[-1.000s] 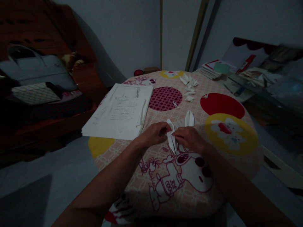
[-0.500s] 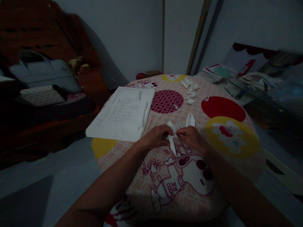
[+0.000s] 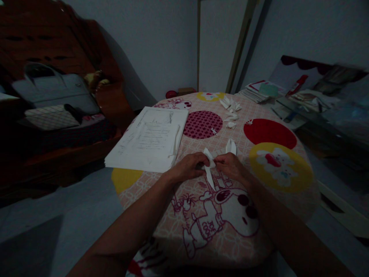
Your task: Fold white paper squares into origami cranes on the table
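Observation:
Above the near middle of the round table, my left hand (image 3: 192, 166) is closed, pinching a narrow folded piece of white paper (image 3: 210, 177) between thumb and fingers. Close against its right side, my right hand (image 3: 230, 166) is closed too, its fingertips at the upper part of the same paper. Just beyond my right hand another folded white paper piece (image 3: 231, 147) stands up from the cloth. Farther back lie several crumpled or folded white paper pieces (image 3: 230, 111). The parts of the paper under my fingers are hidden.
A stack of printed sheets (image 3: 144, 150) lies on the left of the patterned tablecloth (image 3: 230, 250). Papers and booklets (image 3: 255, 91) pile up on a glass-topped surface at the right. A wooden seat (image 3: 111, 98) with a grey bag (image 3: 57, 90) stands at the left.
Both hands stay in nearly the same place. The paper's upper part has turned slightly and shows a broader face between my fingers. The view has shifted a little.

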